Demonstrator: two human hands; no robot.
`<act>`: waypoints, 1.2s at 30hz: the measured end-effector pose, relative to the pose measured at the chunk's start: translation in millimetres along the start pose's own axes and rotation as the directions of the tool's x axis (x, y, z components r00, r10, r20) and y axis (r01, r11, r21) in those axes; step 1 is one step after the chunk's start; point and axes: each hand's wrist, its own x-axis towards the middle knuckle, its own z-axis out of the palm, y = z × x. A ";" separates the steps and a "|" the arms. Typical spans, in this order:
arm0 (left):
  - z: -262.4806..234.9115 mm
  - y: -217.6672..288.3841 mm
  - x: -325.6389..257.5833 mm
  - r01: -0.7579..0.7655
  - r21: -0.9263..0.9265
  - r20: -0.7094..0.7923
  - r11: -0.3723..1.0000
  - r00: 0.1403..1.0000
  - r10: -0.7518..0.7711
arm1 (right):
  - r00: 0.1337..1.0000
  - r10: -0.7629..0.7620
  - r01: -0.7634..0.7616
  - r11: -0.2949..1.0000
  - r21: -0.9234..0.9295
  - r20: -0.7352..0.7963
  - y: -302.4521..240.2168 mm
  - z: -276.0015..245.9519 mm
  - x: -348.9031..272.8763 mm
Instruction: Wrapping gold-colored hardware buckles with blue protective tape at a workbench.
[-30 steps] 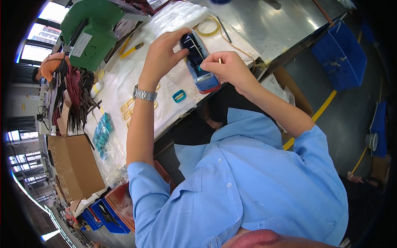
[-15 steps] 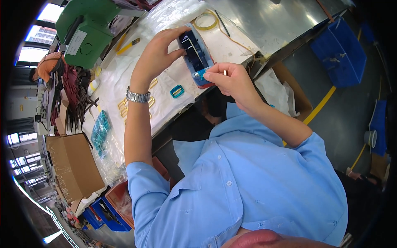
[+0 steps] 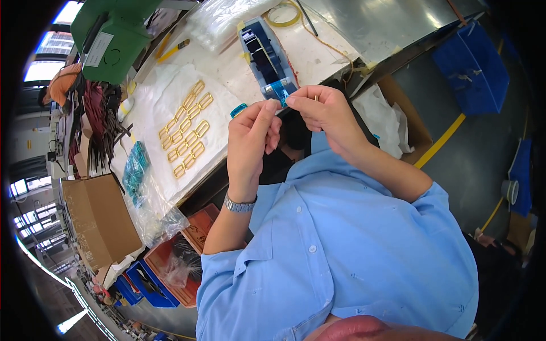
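Observation:
A grey-blue tape dispenser (image 3: 276,54) stands near the table edge, in front of my hands. From its front end comes a strip of clear blue tape (image 3: 284,95). My right hand (image 3: 333,116) pinches the loose end of this strip between thumb and forefinger. A small gold-coloured edge shows among its fingers; what it belongs to is hidden. Fingertips closed, my left hand (image 3: 250,133) meets the right at the tape's end, pinching the tape too. Just past the left hand lies a teal buckle (image 3: 238,110), partly covered. Gold rectangular slide buckles (image 3: 185,125) lie in rows on white sheeting.
A bag of teal pieces (image 3: 135,173) and a cardboard box (image 3: 102,221) are at the left. Behind stand a green machine (image 3: 114,42), a yellow cutter (image 3: 173,51) and a tape roll (image 3: 283,14). Blue bins (image 3: 472,68) are on the right.
My left hand has left the dispenser's far end and come back to the tape beside my right hand. The gold buckles it covered now show. The dispenser has shifted slightly.

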 end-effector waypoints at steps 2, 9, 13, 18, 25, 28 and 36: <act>1.4 -9.8 4.2 0.014 -0.252 -0.013 0.968 1.000 -0.018 | 1.000 0.004 -0.004 1.000 0.000 -0.010 0.7 0.4 -0.4; 25.7 -24.0 -21.7 -0.161 -0.197 -0.221 0.967 0.968 0.116 | 1.000 -0.003 0.002 0.999 0.050 0.021 0.1 1.2 -5.6; 28.6 -39.3 -27.0 -0.415 0.415 -0.105 0.809 0.862 0.496 | 1.000 0.022 -0.022 0.987 0.157 0.001 12.3 1.9 -4.5; 39.2 -37.4 -23.5 -0.456 0.542 -0.012 0.706 0.836 0.549 | 0.997 0.081 -0.078 0.970 0.228 -0.006 17.7 6.4 -7.7; 45.3 -44.8 -13.5 -0.560 0.580 0.054 0.591 0.751 0.658 | 0.997 0.076 -0.071 0.956 0.284 -0.005 20.8 10.1 -9.5; 48.0 -40.0 -14.7 -0.566 0.595 0.094 0.570 0.754 0.650 | 0.999 0.049 -0.042 0.953 0.299 -0.016 17.6 11.9 -11.1; 43.9 -45.9 -7.1 -0.629 0.724 0.236 0.283 0.611 0.756 | 0.995 0.084 -0.058 0.928 0.368 -0.056 28.3 7.9 -8.6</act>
